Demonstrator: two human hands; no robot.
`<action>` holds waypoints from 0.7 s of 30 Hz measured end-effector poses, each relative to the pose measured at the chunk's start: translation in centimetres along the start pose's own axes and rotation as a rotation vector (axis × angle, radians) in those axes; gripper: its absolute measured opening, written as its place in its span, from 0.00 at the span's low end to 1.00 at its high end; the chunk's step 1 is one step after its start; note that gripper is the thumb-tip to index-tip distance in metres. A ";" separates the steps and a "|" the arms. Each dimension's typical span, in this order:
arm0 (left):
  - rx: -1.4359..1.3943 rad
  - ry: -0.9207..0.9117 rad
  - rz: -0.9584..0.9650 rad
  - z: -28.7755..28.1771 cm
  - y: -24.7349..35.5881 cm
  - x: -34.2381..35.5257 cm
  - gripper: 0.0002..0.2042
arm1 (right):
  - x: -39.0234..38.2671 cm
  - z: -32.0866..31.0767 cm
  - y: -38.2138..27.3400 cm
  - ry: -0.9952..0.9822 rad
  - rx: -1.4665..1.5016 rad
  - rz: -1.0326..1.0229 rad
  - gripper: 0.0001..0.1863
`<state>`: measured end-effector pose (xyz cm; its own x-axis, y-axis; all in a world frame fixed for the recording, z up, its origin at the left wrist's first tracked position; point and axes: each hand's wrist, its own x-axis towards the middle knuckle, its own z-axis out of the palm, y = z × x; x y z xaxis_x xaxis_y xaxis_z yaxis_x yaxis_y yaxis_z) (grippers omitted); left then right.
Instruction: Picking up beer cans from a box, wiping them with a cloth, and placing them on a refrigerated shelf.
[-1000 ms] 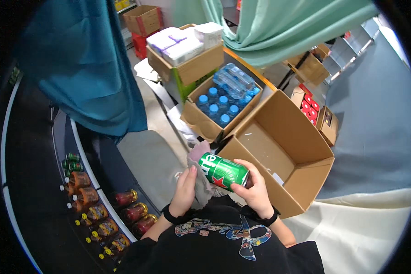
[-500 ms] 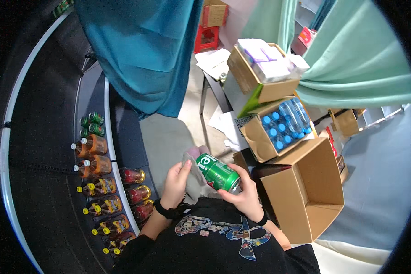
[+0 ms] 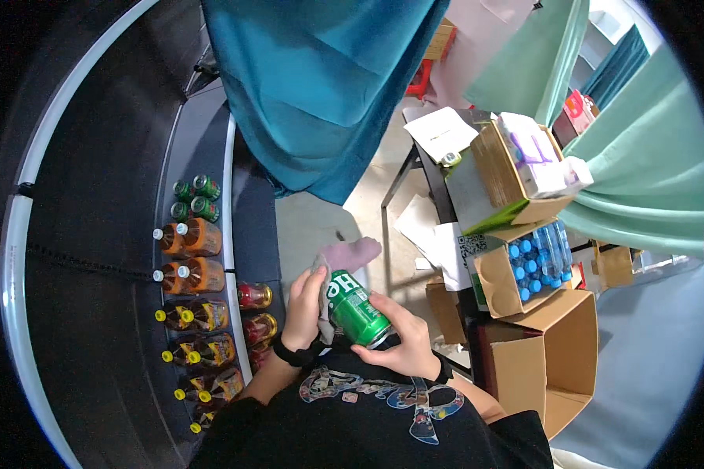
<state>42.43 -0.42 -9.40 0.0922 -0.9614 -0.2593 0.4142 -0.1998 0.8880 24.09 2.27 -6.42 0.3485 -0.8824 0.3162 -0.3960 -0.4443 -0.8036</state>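
- Drink can of shiny green metal with white lettering, tilted, near the centre of the frame, between both hands.
- Right hand: curled narrowly round the can's lower right end, thumb and fingers on opposite sides.
- Left hand: closed around a soft grey and mauve cloth, pressed to the can's left side; cloth and fingers hide part of that side, and the mauve end sticks out past the can's top.
- Left of the frame: small green cans, orange-brown bottles with white caps and dark bottles with yellow caps, in rows behind a curved silver rail.
- Red jars with gold lids, right of the rail, the lowest partly covered by the left arm.
- Teal fabric curtain, hanging at upper middle and blocking the view behind.
- Right of the frame: brown carton with white and purple packs, carton of blue-capped clear bottles, and open brown cardboard box below.
- White paper sheets, above centre right.
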 end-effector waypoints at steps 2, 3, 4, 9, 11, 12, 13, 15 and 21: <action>0.003 -0.076 -0.046 -1.3 1.0 0.6 0.11 | 0.8 0.6 0.1 -0.049 0.070 0.046 0.36; 0.056 -0.084 -0.047 -1.4 1.7 0.8 0.11 | 1.2 0.7 0.1 -0.093 0.112 0.095 0.36; 0.077 -0.125 -0.078 -1.9 2.0 1.1 0.11 | 1.8 0.6 0.0 -0.136 0.152 0.145 0.37; 0.133 -0.260 -0.212 -3.0 3.0 2.3 0.12 | 4.0 0.8 1.3 -0.173 0.374 0.290 0.36; 0.238 -0.294 -0.309 -2.6 3.2 2.9 0.13 | 4.4 1.7 3.3 -0.100 0.373 0.319 0.35; 0.338 -0.320 -0.381 -2.4 3.5 3.2 0.13 | 4.7 1.8 4.0 -0.063 0.372 0.334 0.35; 0.434 -0.341 -0.456 -2.3 3.5 3.6 0.14 | 5.7 1.8 3.6 -0.038 0.386 0.371 0.31; 0.471 -0.320 -0.045 -2.0 -0.2 4.3 0.16 | 6.6 2.0 3.9 -0.090 0.305 0.378 0.29; 0.378 -0.276 -0.067 0.3 -0.8 6.4 0.17 | 9.4 1.2 7.1 -0.206 0.223 0.464 0.27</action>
<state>42.45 -6.46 -11.65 -0.1883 -0.9483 -0.2554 0.0472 -0.2685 0.9621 25.52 -9.00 -9.80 0.3483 -0.9191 -0.1842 -0.3662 0.0475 -0.9293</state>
